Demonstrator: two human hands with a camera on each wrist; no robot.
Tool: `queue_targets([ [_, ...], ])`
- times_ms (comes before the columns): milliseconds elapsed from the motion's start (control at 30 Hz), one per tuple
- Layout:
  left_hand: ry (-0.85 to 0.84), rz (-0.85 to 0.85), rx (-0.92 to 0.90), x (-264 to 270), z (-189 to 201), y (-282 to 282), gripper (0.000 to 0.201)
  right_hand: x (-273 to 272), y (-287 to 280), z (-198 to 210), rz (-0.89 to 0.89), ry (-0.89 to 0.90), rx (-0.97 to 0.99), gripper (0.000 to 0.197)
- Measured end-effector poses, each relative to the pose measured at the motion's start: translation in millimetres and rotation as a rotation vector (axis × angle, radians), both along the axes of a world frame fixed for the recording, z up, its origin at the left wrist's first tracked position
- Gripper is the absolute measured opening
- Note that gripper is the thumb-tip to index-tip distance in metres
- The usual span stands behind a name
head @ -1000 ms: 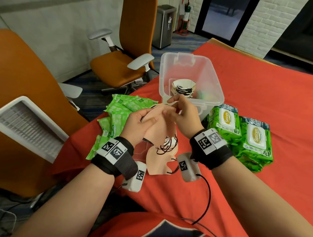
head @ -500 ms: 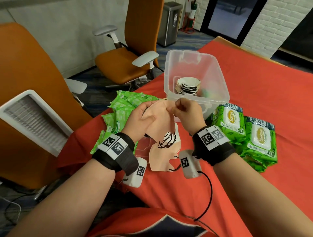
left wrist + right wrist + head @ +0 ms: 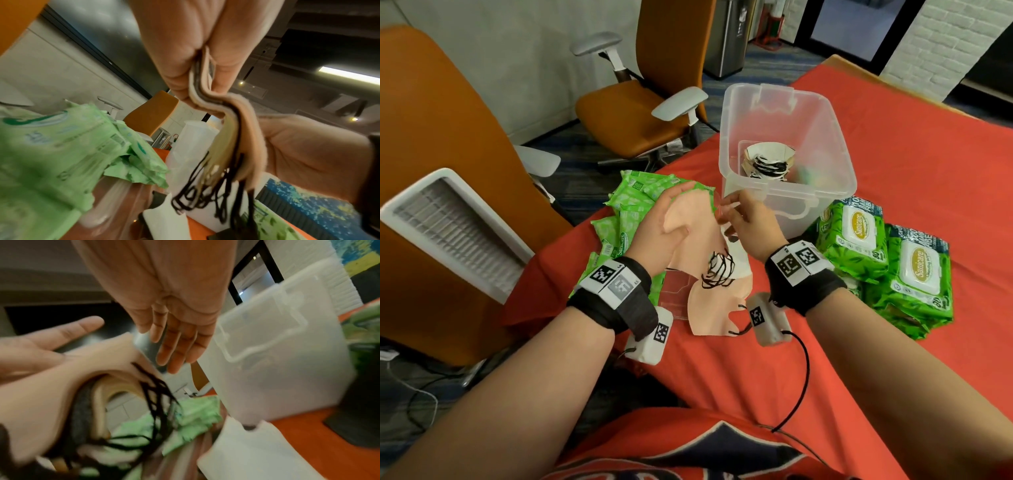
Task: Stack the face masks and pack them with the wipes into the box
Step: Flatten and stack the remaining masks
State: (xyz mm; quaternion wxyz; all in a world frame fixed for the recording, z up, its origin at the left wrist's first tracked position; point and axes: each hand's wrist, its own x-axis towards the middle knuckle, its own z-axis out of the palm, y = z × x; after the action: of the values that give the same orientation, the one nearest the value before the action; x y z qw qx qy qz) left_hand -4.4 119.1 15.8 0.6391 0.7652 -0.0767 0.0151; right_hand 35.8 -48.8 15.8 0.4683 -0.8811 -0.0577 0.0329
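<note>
My left hand holds up a stack of peach face masks with black ear loops hanging below; thumb and fingers pinch the stack's edge. My right hand hovers at the stack's right edge with its fingers straight, holding nothing. Another peach mask lies on the table under the hands. The clear plastic box stands just beyond, with a stack of masks inside. Small green wipe packs lie on the left, big wipe packs on the right.
A clear lid lies under the loose mask on the red tablecloth. Orange chairs stand past the table's left edge. A white grille panel leans at the near left. A cable runs from my right wrist.
My right hand has let go of the stack's top edge and straightened its fingers. My left hand keeps its hold on the masks.
</note>
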Motion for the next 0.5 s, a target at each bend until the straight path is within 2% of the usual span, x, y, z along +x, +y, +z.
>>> queue_targets([
  [100, 0.047, 0.101, 0.085, 2, -15, 11, 0.048, 2, -8, -38, 0.09, 0.157, -0.333, 0.025],
  [167, 0.12, 0.169, 0.096, 2, -23, 15, 0.041, -3, -11, -64, 0.191, 0.331, -0.532, 0.046],
  [267, 0.169, 0.22, 0.127, 1, -33, 21, 0.037, -10, -9, -91, 0.244, 0.449, -0.58, 0.069],
  [500, 0.281, 0.236, 0.162, -1, -56, 28, 0.032, -13, 6, -107, 0.229, 0.447, -0.551, 0.05],
])
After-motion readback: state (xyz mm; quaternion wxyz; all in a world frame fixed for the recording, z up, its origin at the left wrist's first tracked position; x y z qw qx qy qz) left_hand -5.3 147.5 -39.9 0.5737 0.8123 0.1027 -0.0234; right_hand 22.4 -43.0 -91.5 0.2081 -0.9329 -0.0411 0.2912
